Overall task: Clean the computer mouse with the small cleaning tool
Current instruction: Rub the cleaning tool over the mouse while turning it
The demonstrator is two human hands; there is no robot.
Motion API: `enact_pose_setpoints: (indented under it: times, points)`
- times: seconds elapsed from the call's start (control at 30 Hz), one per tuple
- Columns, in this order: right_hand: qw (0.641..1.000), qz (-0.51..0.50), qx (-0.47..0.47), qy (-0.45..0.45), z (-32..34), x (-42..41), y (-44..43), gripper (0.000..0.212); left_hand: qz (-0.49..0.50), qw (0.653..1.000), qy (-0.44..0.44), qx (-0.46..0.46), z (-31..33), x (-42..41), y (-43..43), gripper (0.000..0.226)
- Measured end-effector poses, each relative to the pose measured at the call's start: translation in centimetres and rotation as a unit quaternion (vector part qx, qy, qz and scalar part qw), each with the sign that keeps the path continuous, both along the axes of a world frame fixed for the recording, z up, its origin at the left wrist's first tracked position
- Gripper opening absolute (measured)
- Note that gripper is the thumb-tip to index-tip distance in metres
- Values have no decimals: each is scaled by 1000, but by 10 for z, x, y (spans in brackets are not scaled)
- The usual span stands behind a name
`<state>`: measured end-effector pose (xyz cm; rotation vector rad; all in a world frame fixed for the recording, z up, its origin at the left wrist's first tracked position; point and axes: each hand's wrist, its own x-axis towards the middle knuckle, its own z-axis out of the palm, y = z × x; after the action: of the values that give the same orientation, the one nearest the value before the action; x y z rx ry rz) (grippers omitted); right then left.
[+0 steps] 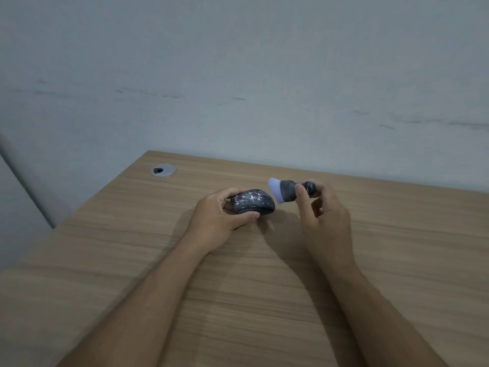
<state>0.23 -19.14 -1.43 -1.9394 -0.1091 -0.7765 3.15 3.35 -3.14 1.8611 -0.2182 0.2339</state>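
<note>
Mouse [252, 202], dusty, braced on desk [397, 234] for brushing.
Left hand [221, 218] grips mouse steady; right hand [321, 205] pinches brush [287, 190], bristles angled left, just clear.

Illumination is dim and diffuse. Soft forearm shadows fall on the counter [397, 234] between the arms. Focus is slightly soft throughout; wide-angle distortion bends the counter's far edge.

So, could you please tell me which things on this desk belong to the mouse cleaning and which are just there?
Part of the job:
- computer mouse, speckled white, held by the left hand
- small cleaning tool, held by the right hand

Just there:
- cable grommet in the desk
</note>
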Motion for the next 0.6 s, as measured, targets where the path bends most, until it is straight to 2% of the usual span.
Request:
enact_pose_setpoints:
  times: [0.07, 0.17, 0.27, 0.37, 0.5, 0.6]
  points:
    - [1000, 8, -19, 13, -3, -5, 3, 7, 7, 1000, 1, -7, -2, 2, 0, 47]
    - [999, -34, -11, 35, -6, -3, 0, 9, 13, 1000, 1, -8, -3, 2, -2, 46]
    - [999, -38, 9, 18, -2, -6, 0, 8, 21, 1000, 1, -11, -3, 2, -4, 47]
    - [1000, -7, -14, 11, -2, -11, 9, 7, 28, 1000, 3, -11, -4, 2, -3, 47]
    - [999, -30, 1, 30, -6, -3, 9, 8, 32, 999, 3, -11, -2, 0, -3, 47]
    - [1000, -26, -3, 6, -3, -4, 9, 8, 33, 999, -2, -6, -1, 0, -4, 50]
